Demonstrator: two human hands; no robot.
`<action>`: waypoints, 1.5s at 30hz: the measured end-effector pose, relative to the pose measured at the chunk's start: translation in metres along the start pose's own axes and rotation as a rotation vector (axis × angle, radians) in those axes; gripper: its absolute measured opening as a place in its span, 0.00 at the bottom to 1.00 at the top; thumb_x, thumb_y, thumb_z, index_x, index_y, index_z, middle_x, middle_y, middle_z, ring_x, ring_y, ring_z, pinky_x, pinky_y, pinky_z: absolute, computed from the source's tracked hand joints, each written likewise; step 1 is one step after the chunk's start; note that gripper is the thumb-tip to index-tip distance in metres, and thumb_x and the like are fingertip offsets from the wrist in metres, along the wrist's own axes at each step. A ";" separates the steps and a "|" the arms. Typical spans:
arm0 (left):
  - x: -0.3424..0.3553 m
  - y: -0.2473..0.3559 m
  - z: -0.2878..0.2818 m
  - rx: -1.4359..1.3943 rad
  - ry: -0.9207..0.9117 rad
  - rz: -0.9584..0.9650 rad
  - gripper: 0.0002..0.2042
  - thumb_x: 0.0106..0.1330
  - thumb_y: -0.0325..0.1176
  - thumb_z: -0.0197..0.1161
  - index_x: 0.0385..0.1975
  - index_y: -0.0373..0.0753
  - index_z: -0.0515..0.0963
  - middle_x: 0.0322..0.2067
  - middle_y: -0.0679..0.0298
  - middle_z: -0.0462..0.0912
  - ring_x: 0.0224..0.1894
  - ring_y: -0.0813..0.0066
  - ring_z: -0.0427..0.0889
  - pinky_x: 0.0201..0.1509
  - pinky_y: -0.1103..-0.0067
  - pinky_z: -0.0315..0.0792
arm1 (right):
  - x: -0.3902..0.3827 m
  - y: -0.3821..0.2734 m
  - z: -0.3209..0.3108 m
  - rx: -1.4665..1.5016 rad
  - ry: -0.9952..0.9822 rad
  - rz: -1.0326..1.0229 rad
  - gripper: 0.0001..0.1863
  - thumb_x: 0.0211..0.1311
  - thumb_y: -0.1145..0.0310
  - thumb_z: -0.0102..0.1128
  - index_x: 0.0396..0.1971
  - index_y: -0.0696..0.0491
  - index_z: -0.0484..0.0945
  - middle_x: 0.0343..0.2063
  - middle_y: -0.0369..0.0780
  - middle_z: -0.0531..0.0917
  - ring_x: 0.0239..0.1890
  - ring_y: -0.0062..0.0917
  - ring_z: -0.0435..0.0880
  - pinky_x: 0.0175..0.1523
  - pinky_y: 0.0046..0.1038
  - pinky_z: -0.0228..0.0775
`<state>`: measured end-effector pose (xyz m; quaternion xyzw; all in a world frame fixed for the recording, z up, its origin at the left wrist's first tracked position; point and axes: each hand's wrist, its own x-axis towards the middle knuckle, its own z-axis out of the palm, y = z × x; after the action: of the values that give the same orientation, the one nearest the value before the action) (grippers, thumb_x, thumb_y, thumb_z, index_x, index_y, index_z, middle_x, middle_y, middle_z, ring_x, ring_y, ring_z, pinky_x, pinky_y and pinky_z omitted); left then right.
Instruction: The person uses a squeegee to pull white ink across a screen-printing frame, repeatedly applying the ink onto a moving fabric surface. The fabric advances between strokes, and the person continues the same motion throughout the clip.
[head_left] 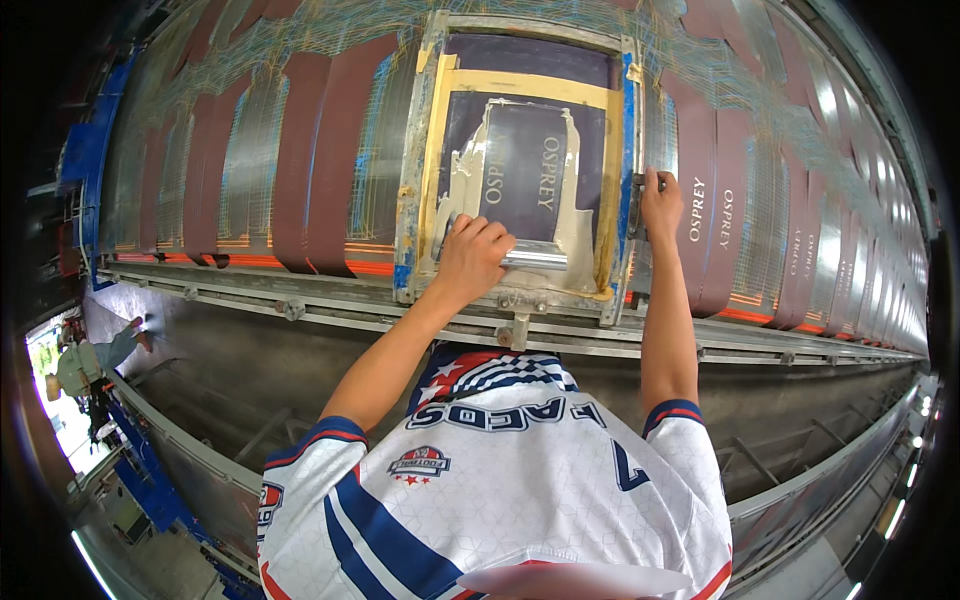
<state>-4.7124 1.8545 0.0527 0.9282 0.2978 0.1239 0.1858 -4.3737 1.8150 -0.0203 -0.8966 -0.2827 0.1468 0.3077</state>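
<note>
A screen-printing frame [417, 130] lies on the long table in front of me, its edges bound with yellow and blue tape. Cream-coloured ink [574, 228] is spread around the dark mesh in the middle and pools along its near part. My left hand [470, 262] is closed over a silver squeegee [540, 257], which lies crosswise near the frame's near end. At the frame's right side, my right hand [661, 205] has its fingers curled round a dark grip on the edge; part of that grip is hidden by the hand.
Maroon fabric panels [305, 160] lie in rows along the table on both sides, some on the right bearing white print [697, 210]. A metal rail [350, 312] runs along the near edge. Another person [85, 370] is at the far left, beside a second table [190, 440].
</note>
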 end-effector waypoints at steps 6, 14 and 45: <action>-0.007 -0.011 -0.015 0.014 0.034 0.028 0.15 0.42 0.30 0.75 0.33 0.44 0.83 0.35 0.69 0.83 0.41 0.68 0.80 0.50 0.70 0.66 | 0.002 -0.005 -0.004 0.186 -0.037 -0.033 0.18 0.67 0.55 0.63 0.39 0.58 0.85 0.35 0.47 0.87 0.39 0.35 0.86 0.47 0.36 0.74; -0.051 -0.108 -0.095 0.087 0.047 0.011 0.11 0.45 0.32 0.74 0.31 0.46 0.84 0.35 0.69 0.85 0.40 0.66 0.82 0.48 0.67 0.69 | -0.073 -0.107 0.081 0.304 0.000 -0.055 0.14 0.68 0.60 0.60 0.41 0.56 0.82 0.36 0.47 0.85 0.39 0.40 0.83 0.46 0.39 0.74; -0.112 -0.254 -0.188 0.161 -0.340 -0.025 0.14 0.46 0.26 0.73 0.34 0.37 0.80 0.33 0.59 0.82 0.36 0.60 0.80 0.44 0.69 0.66 | -0.175 -0.250 0.182 0.929 -0.354 0.102 0.14 0.69 0.70 0.56 0.47 0.58 0.64 0.20 0.57 0.80 0.26 0.60 0.81 0.31 0.55 0.73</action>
<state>-4.9936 2.0300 0.1024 0.9439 0.2824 -0.0613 0.1598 -4.6967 1.9586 0.0141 -0.6388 -0.1913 0.4221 0.6141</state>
